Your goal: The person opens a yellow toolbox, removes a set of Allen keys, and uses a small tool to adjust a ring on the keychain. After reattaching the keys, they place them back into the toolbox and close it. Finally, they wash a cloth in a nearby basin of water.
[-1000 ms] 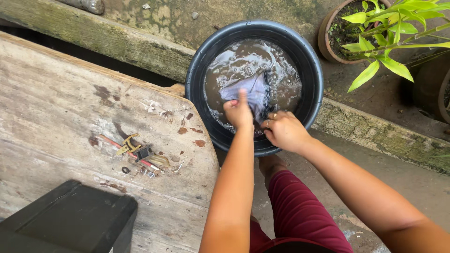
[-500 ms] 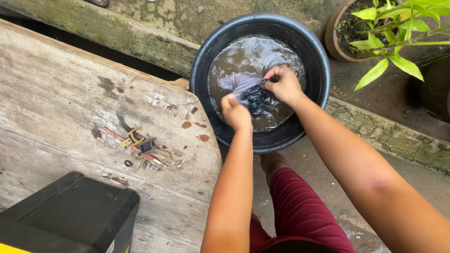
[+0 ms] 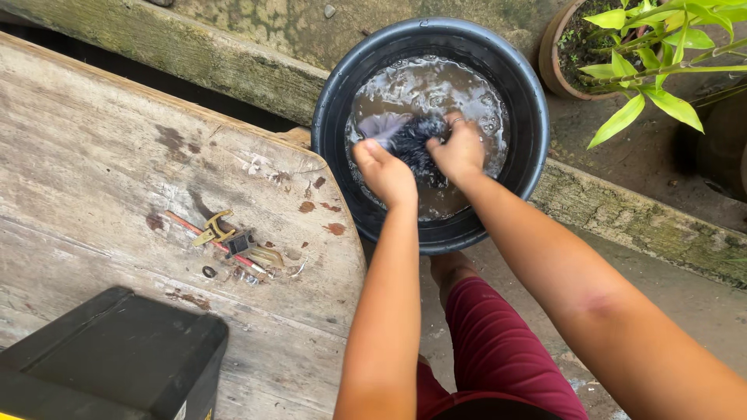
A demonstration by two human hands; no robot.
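In the basin (image 3: pixel 334 101), fingers (image 3: pixel 455 128) clench wet cloth (image 3: pixel 408 144).

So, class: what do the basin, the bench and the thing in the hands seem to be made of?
Basin: probably plastic; black, smooth, glossy rim.
Bench: bare wood; grey, stained, visible grain.
Cloth, bunched between left hand and right hand: looks like dark wet fabric; soft folds in soapy water.
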